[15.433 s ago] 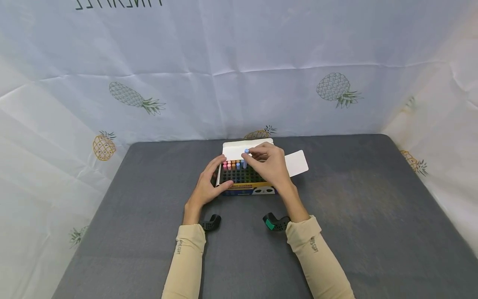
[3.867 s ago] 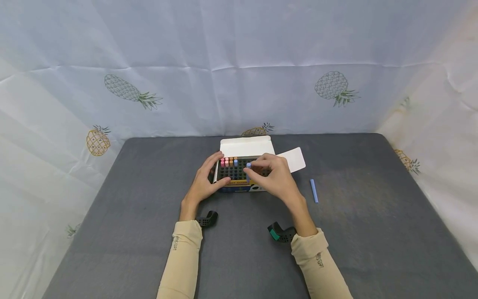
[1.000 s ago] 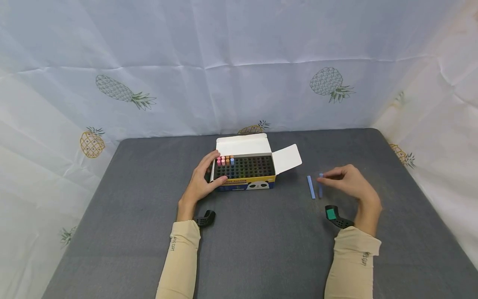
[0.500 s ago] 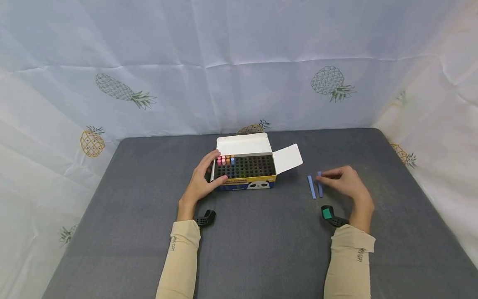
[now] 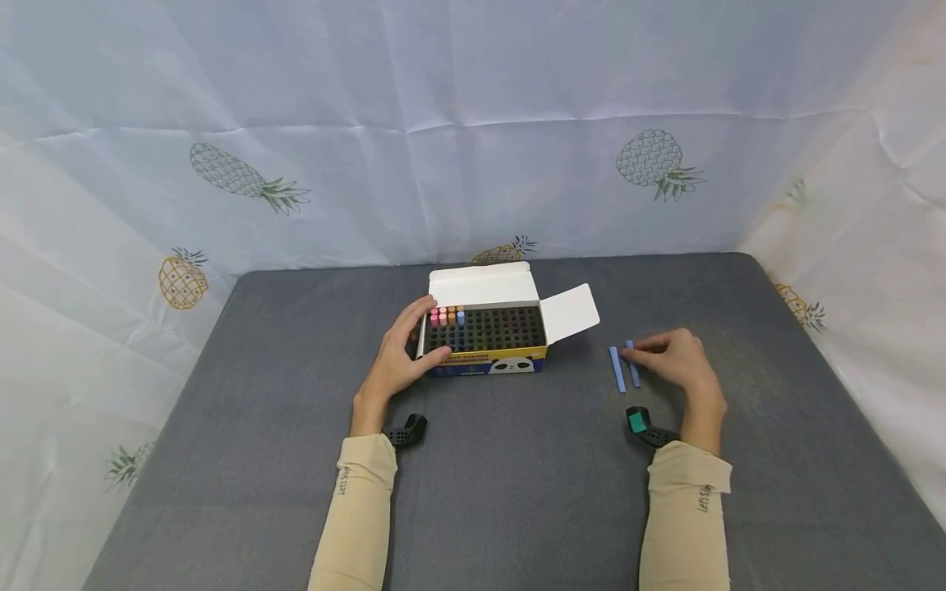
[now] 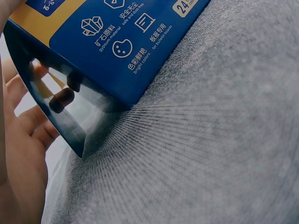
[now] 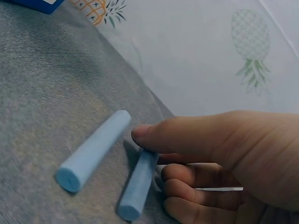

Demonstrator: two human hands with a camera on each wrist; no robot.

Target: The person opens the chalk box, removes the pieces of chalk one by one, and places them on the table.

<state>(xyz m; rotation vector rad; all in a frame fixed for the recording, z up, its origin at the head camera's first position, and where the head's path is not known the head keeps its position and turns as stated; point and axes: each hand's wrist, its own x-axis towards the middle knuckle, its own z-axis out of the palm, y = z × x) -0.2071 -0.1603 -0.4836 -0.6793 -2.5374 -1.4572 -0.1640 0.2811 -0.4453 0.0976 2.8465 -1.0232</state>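
An opened chalk box (image 5: 510, 366), blue and yellow with a panda face, sits at the back middle of the table. Its black holed insert holds several pink and orange chalks (image 5: 443, 317) and one blue chalk (image 5: 461, 317) at the left end. My left hand (image 5: 399, 357) grips that end, thumb at the front edge and fingertips at the back corner. To the right of the box, a blue chalk stick (image 7: 96, 151) lies on the table. Beside it, thumb and fingers of my right hand (image 5: 676, 359) pinch the far end of a second blue chalk stick (image 7: 138, 186).
The box's white lid (image 5: 484, 285) stands raised at the back, and a white side flap (image 5: 569, 313) sticks out to the right. Grey cloth covers the table (image 5: 517, 492). Behind it hangs a pale curtain (image 5: 414, 189) with pineapple prints.
Two blue chalks have left the insert since the first frame, and the second now lies beside the other. In the last second my right hand moved slightly left with it. The left hand kept its place.
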